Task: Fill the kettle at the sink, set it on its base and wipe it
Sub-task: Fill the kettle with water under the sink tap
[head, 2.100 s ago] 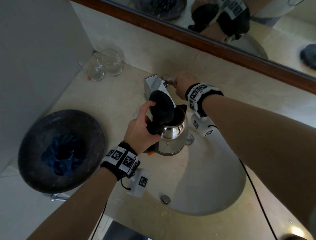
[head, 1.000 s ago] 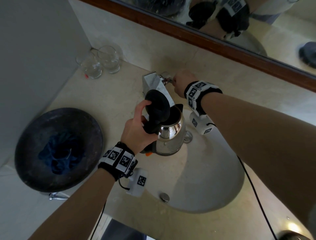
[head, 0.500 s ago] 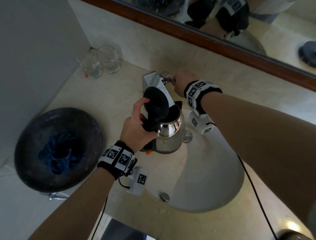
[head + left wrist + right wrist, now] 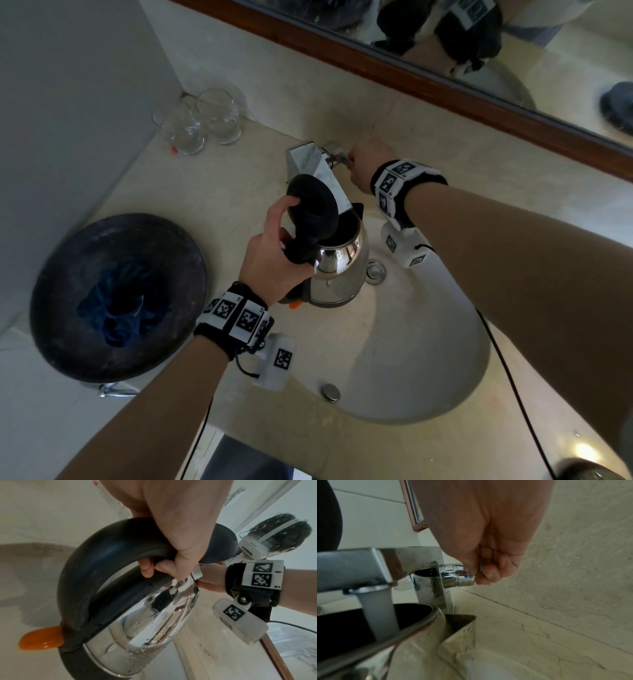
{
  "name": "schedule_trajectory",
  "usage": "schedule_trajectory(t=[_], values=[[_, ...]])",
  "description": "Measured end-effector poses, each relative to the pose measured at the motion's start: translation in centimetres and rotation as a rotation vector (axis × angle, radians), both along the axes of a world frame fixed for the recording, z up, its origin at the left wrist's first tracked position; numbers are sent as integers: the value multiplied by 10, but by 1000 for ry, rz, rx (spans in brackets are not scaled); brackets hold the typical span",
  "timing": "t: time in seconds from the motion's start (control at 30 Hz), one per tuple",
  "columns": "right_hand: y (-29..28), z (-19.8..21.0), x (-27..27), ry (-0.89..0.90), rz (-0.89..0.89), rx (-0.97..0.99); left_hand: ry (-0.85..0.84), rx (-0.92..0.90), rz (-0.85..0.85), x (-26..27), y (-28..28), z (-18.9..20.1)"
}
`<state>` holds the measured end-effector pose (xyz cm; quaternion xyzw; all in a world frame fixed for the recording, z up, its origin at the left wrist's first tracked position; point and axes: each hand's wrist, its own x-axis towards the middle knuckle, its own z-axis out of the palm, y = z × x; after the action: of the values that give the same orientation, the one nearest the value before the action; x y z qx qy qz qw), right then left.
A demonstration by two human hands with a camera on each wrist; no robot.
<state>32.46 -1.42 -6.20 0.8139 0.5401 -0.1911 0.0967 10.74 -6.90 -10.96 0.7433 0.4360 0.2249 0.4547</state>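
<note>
— Under the tap (image 4: 356,566), where is the kettle (image 4: 337,270)?
— Over the sink (image 4: 411,359), lid up, water running in; the left hand (image 4: 270,263) grips its black handle.
— And the right hand (image 4: 366,164)?
— Beyond the kettle, its fingers (image 4: 489,574) pinch the tap's lever (image 4: 458,576).

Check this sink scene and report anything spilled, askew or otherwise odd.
Nothing stands out. Water runs from the square chrome tap straight into the open steel kettle, held by the left hand; the right hand grips the tap handle.
</note>
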Motion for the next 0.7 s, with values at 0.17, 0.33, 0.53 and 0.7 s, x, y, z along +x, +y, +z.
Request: schedule_trajectory(t=[0.17,0.33,0.53,0.7], values=[[0,-1,0,17,-20,21,-4,-2,15,1,0,0],[1,-2,0,22,-26,16,-2,2,1,1,0,0],[1,-3,2,15,-29,19,3,4,2,0,0,-1],[3,-3,2,3,-20,7,4,23,7,0,-1,-4]])
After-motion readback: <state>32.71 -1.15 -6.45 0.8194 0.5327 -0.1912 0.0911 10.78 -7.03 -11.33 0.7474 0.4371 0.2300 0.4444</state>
